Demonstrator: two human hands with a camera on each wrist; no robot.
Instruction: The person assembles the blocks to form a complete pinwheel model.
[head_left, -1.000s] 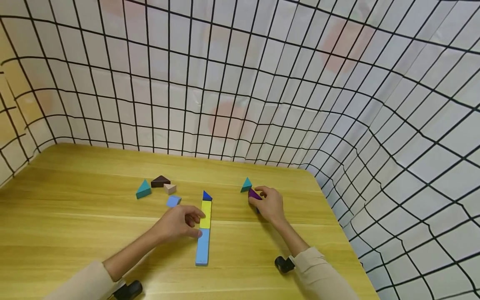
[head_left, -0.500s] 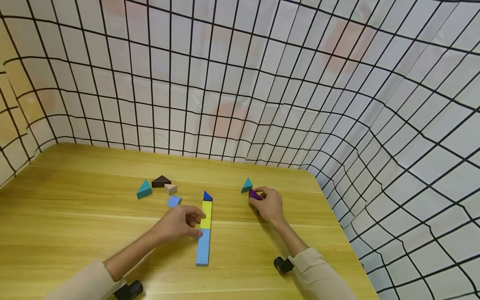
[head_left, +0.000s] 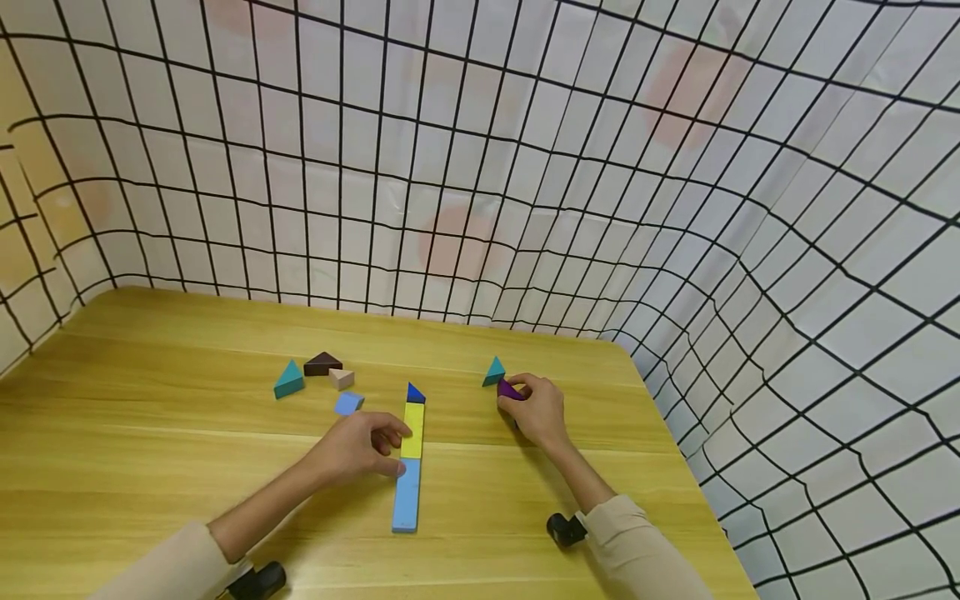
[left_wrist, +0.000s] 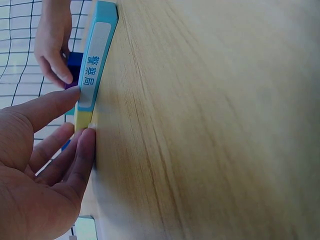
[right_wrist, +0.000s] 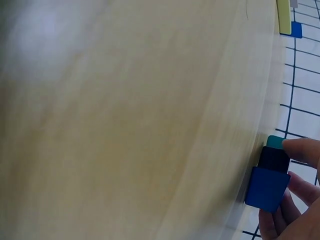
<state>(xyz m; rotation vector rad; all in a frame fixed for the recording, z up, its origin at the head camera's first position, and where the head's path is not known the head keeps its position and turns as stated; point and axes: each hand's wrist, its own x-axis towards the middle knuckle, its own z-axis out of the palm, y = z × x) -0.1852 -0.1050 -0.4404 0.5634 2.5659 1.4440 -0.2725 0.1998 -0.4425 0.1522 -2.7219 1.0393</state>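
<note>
In the head view, a light blue block, a yellow block and a dark blue triangular block lie end to end in a straight row. Along the row's left side rests my left hand, thumb at the light blue block and fingertips at the yellow one. White labelling with printed characters shows on the light blue block's side. Further right, my right hand pinches a purple triangular block between thumb and fingers. A blue block sits close by it, mostly hidden from the head camera.
Just beyond the purple block stands a teal triangular block. Left of the row lie another teal triangle, a dark brown triangle, a beige block and a small blue block. A white grid-patterned curtain borders the wooden table.
</note>
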